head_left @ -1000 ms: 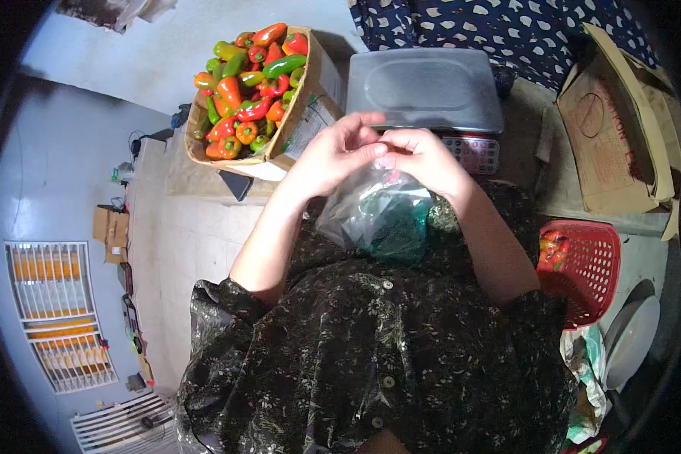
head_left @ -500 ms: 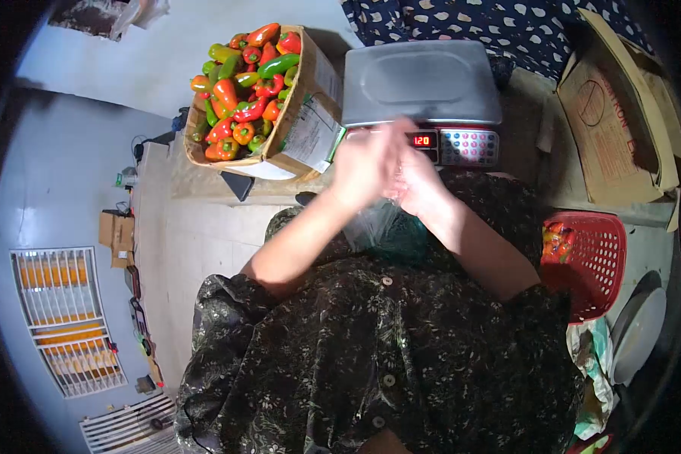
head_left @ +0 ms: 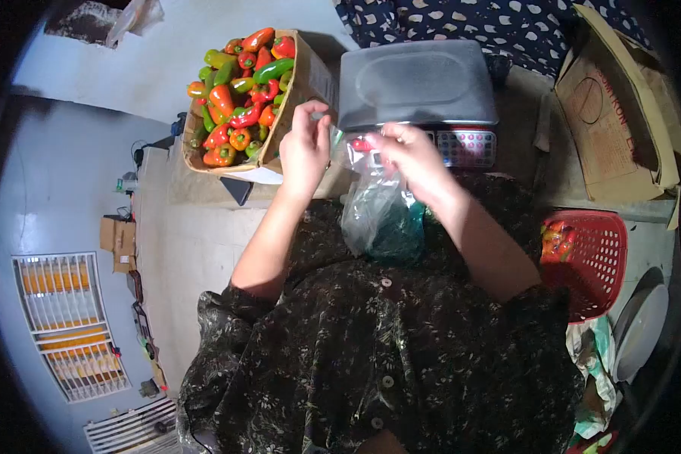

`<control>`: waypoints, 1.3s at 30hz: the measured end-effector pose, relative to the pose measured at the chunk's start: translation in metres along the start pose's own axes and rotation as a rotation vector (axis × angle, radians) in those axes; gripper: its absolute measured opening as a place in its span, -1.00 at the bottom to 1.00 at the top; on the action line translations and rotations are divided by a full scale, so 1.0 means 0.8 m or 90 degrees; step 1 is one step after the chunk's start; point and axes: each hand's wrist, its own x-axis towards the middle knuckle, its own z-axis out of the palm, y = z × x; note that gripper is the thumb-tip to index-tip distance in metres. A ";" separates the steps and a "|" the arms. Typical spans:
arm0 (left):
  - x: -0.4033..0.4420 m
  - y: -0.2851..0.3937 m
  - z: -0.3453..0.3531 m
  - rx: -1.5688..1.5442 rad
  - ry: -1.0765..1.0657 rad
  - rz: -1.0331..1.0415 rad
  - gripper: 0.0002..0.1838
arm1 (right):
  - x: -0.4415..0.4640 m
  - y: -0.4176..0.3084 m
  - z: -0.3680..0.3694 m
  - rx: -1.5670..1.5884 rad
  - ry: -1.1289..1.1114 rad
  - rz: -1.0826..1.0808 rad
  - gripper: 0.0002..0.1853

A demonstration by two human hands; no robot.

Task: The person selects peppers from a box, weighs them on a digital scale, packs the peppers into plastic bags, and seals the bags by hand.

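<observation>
A clear plastic bag point(head_left: 363, 200) hangs between my hands, above a dark green bundle point(head_left: 397, 231) on my lap. My left hand point(head_left: 306, 147) has its fingers curled near the bag's upper left edge; whether it grips the film is hard to make out. My right hand point(head_left: 412, 159) pinches the top of the bag, in front of the scale's panel. Behind the hands lies the scale's grey metal plate point(head_left: 418, 83), with its keypad point(head_left: 467, 148) partly visible.
An open box of red and green peppers point(head_left: 299, 76) stands back left, a dark phone point(head_left: 237, 189) below it. On the right are an open cardboard box point(head_left: 605, 136), a red basket point(head_left: 601, 261) holding peppers and a pale round dish point(head_left: 642, 333).
My hands were together and have moved apart, the left one toward the pepper box. The plastic bag is now stretched upward between them.
</observation>
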 end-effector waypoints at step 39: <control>-0.055 0.031 -0.029 -0.370 -0.246 -0.179 -0.91 | -0.001 0.015 0.005 -0.215 -0.035 -0.192 -0.81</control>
